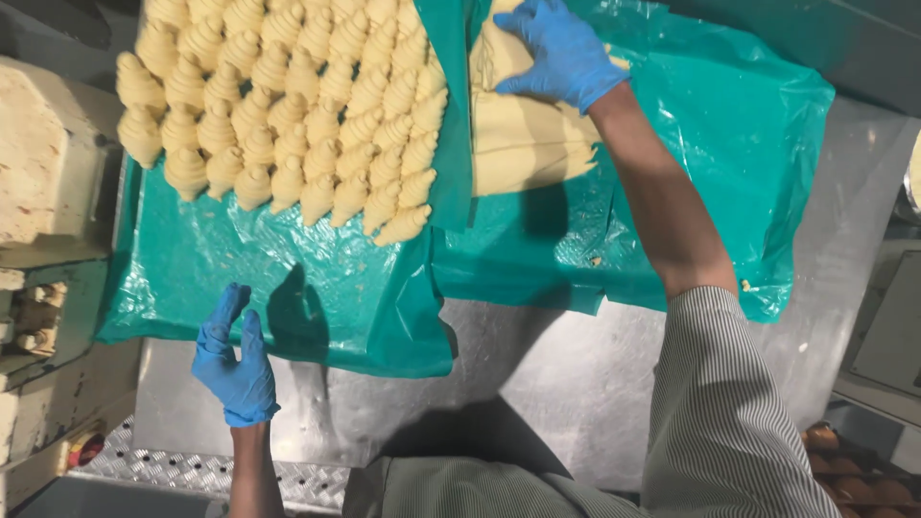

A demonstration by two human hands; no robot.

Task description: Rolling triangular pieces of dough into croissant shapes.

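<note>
Head view looks down on a metal table [537, 374] spread with green plastic sheets [317, 278], the left one bearing rows of unbaked rolled croissants [288, 105] packed close together, the right one bearing flat cut dough pieces [523, 144]. The right hand [561, 53], in a blue glove, rests flat on the dough pieces near the top of the frame, its fingers spread and gripping nothing that can be seen. The left hand [235, 364], also blue-gloved, hovers open at the near edge of the left sheet, fingers straight and loosely together, well apart from the croissants, with an old cream-coloured machine [48, 173] at the far left.
</note>
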